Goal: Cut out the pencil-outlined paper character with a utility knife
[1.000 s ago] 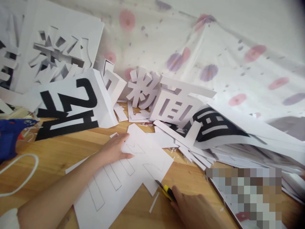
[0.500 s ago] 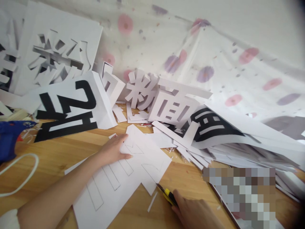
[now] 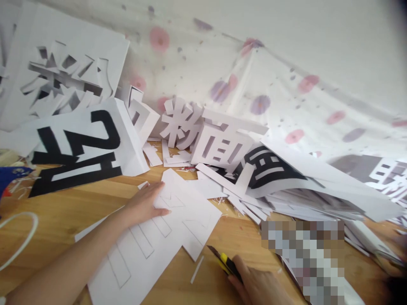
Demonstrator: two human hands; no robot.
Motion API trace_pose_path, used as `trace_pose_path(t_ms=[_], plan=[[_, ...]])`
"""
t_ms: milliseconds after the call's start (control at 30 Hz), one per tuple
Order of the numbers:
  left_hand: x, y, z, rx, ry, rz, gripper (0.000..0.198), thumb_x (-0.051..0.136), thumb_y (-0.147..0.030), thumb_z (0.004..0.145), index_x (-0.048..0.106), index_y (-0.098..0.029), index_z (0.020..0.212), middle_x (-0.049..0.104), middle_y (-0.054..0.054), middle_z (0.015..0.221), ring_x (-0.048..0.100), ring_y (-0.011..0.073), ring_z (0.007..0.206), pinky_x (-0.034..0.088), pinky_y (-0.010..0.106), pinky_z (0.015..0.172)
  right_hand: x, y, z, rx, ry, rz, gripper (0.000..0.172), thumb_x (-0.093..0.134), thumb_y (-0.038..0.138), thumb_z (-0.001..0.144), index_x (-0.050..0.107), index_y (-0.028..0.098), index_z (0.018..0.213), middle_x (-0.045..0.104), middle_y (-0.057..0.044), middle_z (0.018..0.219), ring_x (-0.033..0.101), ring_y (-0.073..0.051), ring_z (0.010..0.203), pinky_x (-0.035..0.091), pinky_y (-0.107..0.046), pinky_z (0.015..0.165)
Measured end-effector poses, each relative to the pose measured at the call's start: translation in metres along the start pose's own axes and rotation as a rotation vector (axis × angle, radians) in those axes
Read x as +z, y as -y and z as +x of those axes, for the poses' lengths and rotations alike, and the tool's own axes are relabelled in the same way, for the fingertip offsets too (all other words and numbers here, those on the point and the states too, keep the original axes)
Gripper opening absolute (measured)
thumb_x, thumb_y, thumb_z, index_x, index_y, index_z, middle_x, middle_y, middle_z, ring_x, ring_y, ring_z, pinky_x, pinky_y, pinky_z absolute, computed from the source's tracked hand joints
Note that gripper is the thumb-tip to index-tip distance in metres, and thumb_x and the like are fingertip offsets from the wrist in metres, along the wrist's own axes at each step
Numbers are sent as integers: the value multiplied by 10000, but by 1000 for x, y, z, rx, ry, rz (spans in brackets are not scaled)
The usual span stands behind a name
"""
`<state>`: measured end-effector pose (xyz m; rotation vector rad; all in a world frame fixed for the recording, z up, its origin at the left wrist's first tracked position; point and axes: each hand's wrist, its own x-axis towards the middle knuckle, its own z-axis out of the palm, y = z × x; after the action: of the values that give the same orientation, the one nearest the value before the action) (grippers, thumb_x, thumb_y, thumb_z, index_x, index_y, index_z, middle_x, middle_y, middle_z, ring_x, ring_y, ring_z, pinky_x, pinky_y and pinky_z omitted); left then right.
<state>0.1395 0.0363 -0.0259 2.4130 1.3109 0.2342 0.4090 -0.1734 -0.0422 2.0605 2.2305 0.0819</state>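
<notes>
My left hand (image 3: 144, 206) rests on a white board (image 3: 140, 271) marked with pencilled outlines, thumb and fingers apart. The board has an angular edge and lies on the wooden table. My right hand (image 3: 254, 284) grips a yellow and black utility knife (image 3: 226, 263), its dark blade pointing up and left. The blade tip is just off the board's right edge, over the wood. A thin white strip (image 3: 197, 270) lies between the knife and the board.
Behind stand white cut-out characters (image 3: 222, 146) and a black-printed sheet (image 3: 79, 148). Offcuts (image 3: 246, 207) and stacked sheets (image 3: 305, 207) fill the right. A blurred-out object (image 3: 305, 258) lies beside my right hand. At left are a blue tool (image 3: 11, 178) and a white cord (image 3: 32, 233).
The knife tip has moved from the board's right edge to slightly away from it. The whole view has swung right. My left hand stays in place on the board.
</notes>
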Motion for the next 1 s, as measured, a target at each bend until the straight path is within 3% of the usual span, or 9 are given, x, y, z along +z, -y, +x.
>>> trace_pose_path(t_ms=[267, 433, 600, 1000], plan=[[6, 4, 1, 38, -8, 5, 796, 479, -575, 735, 268, -122, 1355, 255, 144, 1447, 192, 260, 1338, 124, 426, 1084, -23, 11, 27, -49, -47, 87, 19, 447, 240, 860, 459, 225, 861, 672, 23, 602, 640, -211, 496, 238, -271, 406], [6, 4, 0, 32, 12, 20, 817, 470, -595, 740, 248, -119, 1367, 227, 152, 1454, 187, 261, 1339, 124, 429, 1085, -26, 30, 51, -27, -78, 105, 122, 441, 305, 875, 488, 225, 795, 678, 17, 642, 648, -215, 542, 268, -267, 431], [5, 4, -2, 62, -15, -26, 802, 492, -598, 733, 271, -145, 1356, 246, 160, 1445, 206, 271, 1332, 126, 451, 1081, -31, 39, 60, 0, -79, 48, 119, 472, 265, 852, 516, 218, 752, 664, 11, 609, 636, -204, 539, 252, -262, 451], [6, 6, -2, 44, -19, -20, 823, 478, -624, 727, 246, -160, 1366, 234, 140, 1455, 187, 263, 1339, 112, 436, 1088, -53, 53, 74, 33, 146, -31, 189, 414, 295, 872, 575, 221, 806, 687, -32, 682, 639, -238, 580, 147, -279, 438]])
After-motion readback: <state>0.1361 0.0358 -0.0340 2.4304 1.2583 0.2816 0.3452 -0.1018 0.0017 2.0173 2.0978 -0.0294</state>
